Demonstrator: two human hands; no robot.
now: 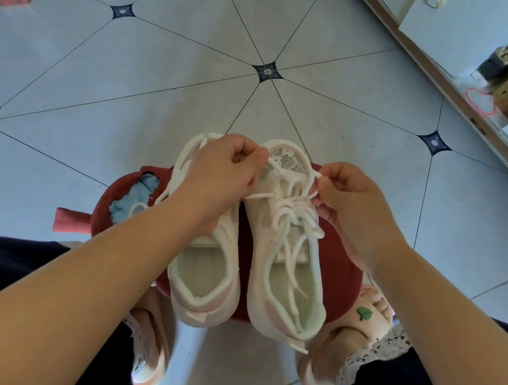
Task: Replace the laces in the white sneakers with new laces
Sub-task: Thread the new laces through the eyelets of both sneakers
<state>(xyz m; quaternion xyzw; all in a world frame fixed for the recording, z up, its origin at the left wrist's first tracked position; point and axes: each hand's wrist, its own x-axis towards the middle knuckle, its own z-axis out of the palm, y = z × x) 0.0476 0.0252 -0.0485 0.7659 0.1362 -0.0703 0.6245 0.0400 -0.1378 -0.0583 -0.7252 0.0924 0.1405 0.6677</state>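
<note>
two white mesh sneakers with pink heel trim, left sneaker [205,271] and right sneaker [272,255], sit side by side on a round dark-red padded stool [346,273], toes pointing away from the person. left hand [226,168] is curled, pinching the white flat lace [290,208] near the right sneaker's toe. right hand [345,196] is curled, pinching the lace on the opposite side. pale tiled floor [134,57] underneath.

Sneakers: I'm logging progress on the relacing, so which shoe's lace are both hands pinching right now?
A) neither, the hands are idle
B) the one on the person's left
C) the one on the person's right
C: the left hand and the right hand each pinch a strand of the white lace threaded through the right sneaker; the left sneaker lies beside it.
</note>
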